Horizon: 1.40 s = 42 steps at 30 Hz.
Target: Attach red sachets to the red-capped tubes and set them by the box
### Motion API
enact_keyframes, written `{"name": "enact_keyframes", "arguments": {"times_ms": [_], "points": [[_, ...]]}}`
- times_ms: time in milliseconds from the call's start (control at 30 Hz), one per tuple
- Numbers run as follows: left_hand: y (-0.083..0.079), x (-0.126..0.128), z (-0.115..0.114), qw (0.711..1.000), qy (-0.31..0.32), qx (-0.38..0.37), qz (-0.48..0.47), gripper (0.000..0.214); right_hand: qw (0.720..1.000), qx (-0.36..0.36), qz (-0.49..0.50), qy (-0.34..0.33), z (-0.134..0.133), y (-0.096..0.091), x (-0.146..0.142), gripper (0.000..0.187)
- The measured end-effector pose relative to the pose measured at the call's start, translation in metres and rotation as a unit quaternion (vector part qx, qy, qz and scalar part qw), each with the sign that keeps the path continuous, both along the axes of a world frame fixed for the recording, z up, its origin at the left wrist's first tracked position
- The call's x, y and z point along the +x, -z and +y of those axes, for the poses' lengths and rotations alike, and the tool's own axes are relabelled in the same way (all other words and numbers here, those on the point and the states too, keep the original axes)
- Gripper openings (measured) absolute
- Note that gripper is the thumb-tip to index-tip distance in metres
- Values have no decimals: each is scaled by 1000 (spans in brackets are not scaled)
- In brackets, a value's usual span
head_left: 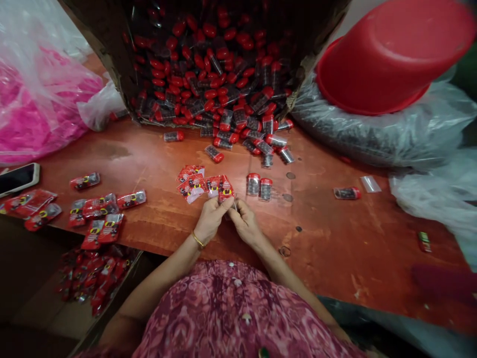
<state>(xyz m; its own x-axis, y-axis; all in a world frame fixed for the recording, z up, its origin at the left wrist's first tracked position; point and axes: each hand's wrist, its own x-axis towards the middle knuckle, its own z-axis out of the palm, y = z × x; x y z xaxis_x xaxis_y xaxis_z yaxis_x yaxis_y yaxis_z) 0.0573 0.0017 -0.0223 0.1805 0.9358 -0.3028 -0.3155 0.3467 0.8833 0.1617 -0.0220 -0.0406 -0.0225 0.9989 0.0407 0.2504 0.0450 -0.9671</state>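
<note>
My left hand (210, 219) and my right hand (246, 221) meet near the table's front edge, fingers closed. Between their fingertips they hold a small red printed label (225, 190), with something clear at its lower end; the fingers hide whether a bottle is inside. Another red label (213, 185) lies against its left side. Left of this is a loose stack of flat red printed labels (192, 186). Just beyond my right hand, two small clear bottles (253, 185) with red caps and dark contents stand side by side.
A tipped carton (112, 64) spills many red-capped bottles (225, 119) onto the wooden table (328, 238). Wrapped bottles (99, 206) lie at left, above a box of more (93, 278). A phone (20, 180), pink-filled bag (40, 109) and red bucket (380, 59) stand around.
</note>
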Motion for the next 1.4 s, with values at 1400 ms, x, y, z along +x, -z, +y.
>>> {"name": "enact_keyframes", "arguments": {"times_ms": [1400], "points": [[-33, -6, 37, 961, -274, -11, -27, 31, 990, 56, -126, -20, -15, -5, 17, 23]]}}
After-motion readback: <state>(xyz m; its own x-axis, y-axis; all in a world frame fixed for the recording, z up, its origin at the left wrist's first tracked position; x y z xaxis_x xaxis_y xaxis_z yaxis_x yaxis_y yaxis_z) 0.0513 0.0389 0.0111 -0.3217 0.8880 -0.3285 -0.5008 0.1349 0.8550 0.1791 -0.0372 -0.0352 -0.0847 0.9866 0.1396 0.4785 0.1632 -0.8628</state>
